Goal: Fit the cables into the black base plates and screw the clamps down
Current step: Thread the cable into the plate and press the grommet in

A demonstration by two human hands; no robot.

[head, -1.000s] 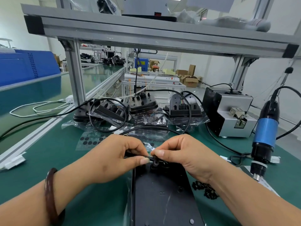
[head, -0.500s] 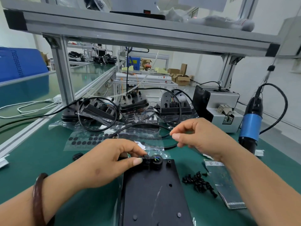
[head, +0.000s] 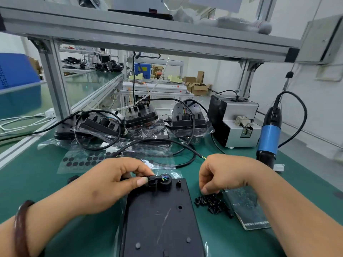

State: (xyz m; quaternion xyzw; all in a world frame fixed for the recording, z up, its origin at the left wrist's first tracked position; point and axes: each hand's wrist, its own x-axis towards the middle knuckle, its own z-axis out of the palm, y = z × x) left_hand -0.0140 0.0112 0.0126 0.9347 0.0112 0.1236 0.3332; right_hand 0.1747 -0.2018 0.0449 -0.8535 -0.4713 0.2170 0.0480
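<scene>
Screws (head: 213,204) are covered by the curled right hand (head: 222,173), catch unclear, just right of the base plate (head: 161,219), where the clamp (head: 152,180) is pinched by the left hand (head: 107,184).

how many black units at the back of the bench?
4, in a row: far-left unit by the frame post, tilted unit inside a cable loop, centre unit, right unit beside the grey machine. More may hide under bags.

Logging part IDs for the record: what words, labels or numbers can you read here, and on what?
Nothing is legible in this frame.
Clear bag right of the plate: a white printed strip along its near edge, too blurred to read.
Blue box in the background: a yellowish mark, too small to read.
</scene>
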